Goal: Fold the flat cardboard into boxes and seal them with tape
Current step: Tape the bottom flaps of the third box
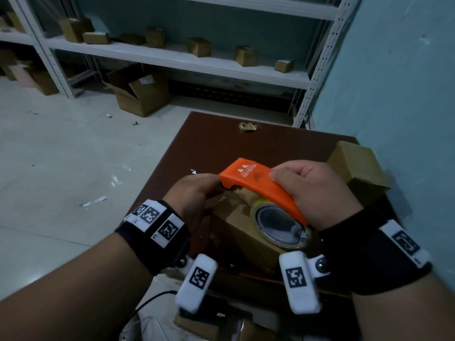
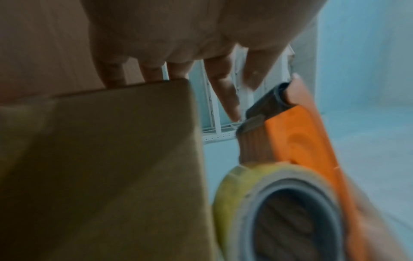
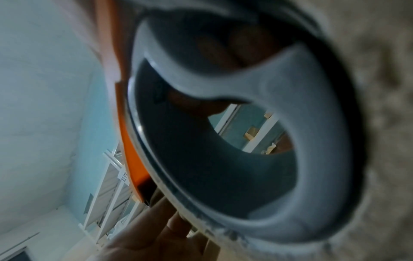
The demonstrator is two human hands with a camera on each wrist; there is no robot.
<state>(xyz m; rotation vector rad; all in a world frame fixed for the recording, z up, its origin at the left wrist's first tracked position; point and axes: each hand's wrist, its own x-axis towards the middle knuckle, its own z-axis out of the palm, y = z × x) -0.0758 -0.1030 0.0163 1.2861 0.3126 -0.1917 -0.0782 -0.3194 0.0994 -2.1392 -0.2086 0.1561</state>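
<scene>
A small brown cardboard box stands on the dark brown table. My right hand grips the orange tape dispenser by its handle and holds it tilted over the box top, nose pointing away. Its yellowish tape roll sits on a grey core. My left hand lies over the box's far left edge with fairly straight fingers. Its index finger reaches to the dispenser's nose. Whether it touches tape is hidden.
A second brown box stands at the table's right, against the pale blue wall. A crumpled tape scrap lies near the far edge. White shelving holds several small boxes. An open carton sits on the floor.
</scene>
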